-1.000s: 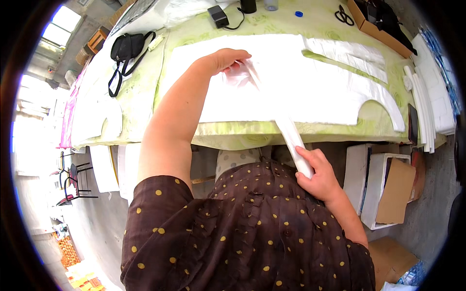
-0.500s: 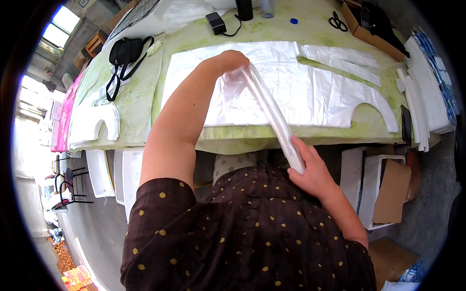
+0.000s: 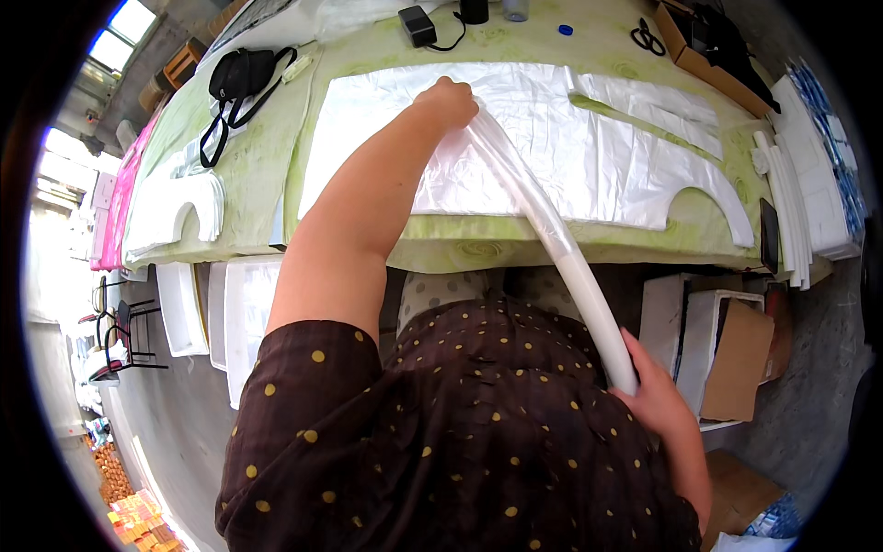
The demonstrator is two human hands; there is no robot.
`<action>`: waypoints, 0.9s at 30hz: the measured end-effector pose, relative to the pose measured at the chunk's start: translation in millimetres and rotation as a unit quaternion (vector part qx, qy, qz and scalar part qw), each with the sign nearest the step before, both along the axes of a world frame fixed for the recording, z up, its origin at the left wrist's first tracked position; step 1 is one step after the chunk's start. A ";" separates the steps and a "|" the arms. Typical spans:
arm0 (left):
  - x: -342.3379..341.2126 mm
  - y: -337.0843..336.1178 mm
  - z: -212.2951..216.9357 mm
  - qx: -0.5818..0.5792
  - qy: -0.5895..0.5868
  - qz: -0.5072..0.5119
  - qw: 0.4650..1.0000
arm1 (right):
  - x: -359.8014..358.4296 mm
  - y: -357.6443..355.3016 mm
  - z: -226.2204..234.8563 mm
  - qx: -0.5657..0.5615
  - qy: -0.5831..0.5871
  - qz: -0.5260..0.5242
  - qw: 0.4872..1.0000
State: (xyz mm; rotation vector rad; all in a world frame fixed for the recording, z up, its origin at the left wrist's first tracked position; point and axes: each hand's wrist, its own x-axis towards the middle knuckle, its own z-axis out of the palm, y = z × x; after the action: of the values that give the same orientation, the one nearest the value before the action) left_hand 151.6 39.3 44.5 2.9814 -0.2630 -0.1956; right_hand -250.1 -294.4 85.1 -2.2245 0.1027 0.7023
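A long white roll (image 3: pixel 598 313) slants from the table down toward my right side, its upper stretch in a clear plastic sleeve (image 3: pixel 518 178). At the sleeve's top end, over the table, my left hand (image 3: pixel 447 101) is closed on the plastic. My right hand (image 3: pixel 658 394) grips the roll's lower end, beside my dark dotted top; some of its fingers are hidden behind the roll. Under the left hand a thin white plastic sheet (image 3: pixel 368 110) lies flat, with strap-like cutouts toward its right end.
A green patterned cloth covers the table (image 3: pixel 441 253). On it are a black bag (image 3: pixel 241 75), folded white pieces (image 3: pixel 189 198), a black adapter (image 3: pixel 417 26), a blue cap (image 3: pixel 566 30), scissors (image 3: pixel 647 37), a cardboard box (image 3: pixel 681 55) and white rolls (image 3: pixel 786 207). Foam boxes (image 3: pixel 722 354) stand below.
My right hand has moved down and right with the roll's lower end, so the roll and sleeve span a longer stretch. My left hand has shifted slightly upward on the picture, still gripping.
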 end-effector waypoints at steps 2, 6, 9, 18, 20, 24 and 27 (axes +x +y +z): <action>-1.1 -4.6 -2.3 -0.003 -0.003 0.029 1.000 | -28.7 -20.9 -13.4 0.005 0.014 -0.029 0.999; -3.4 -12.8 -3.8 -0.018 -0.032 -0.008 0.999 | -81.7 -50.5 -60.3 0.062 0.051 -0.141 0.987; 0.0 -17.1 -10.8 -0.090 -0.067 0.003 0.994 | -91.0 -47.8 -73.7 0.098 0.045 -0.174 0.979; -70.2 5.1 -23.2 -0.375 -0.144 -0.064 0.914 | -93.6 -69.0 -81.0 0.160 0.026 -0.174 0.971; -113.5 4.1 -32.8 -0.210 -0.122 -0.275 0.930 | -88.8 -76.7 -72.0 0.183 0.041 -0.182 0.965; -166.9 -0.5 -23.6 -0.098 -0.093 -0.376 0.917 | -43.9 -82.4 -56.1 0.184 0.004 -0.138 0.973; -167.9 -1.8 -28.5 -0.111 -0.103 -0.376 0.914 | 5.2 -63.1 -45.5 0.106 -0.133 -0.099 0.981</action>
State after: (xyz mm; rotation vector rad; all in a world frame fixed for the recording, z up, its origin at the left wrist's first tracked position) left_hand -16.2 37.5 16.0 2.5176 -1.3477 0.0732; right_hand -244.9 -357.4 39.6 -2.0477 0.1080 0.2897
